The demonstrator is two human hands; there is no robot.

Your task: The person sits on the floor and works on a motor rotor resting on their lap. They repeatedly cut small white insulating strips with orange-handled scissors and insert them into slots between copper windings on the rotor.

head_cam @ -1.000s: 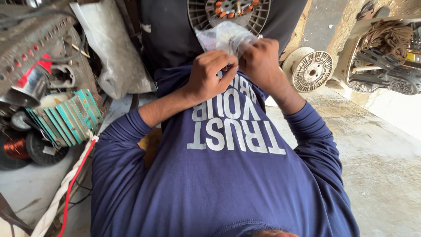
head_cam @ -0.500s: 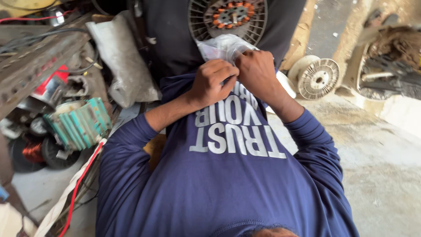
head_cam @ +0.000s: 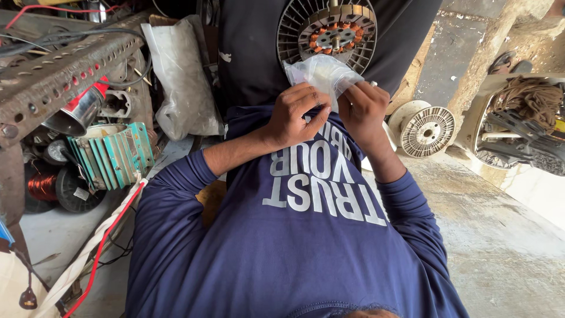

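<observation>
A cluttered workshop floor spreads around a round fan motor (head_cam: 327, 35) with copper windings. Just below the motor, the left hand (head_cam: 296, 115) and right hand (head_cam: 363, 112) both pinch a small clear plastic bag (head_cam: 322, 73), fingers closed on its lower edge. The bag looks light, limp and slippery; it is best gripped at the edge.

Bright even daylight, strongest at right on the concrete floor (head_cam: 500, 235); soft shadows, sharp focus, slight wide-angle edge stretch.
</observation>
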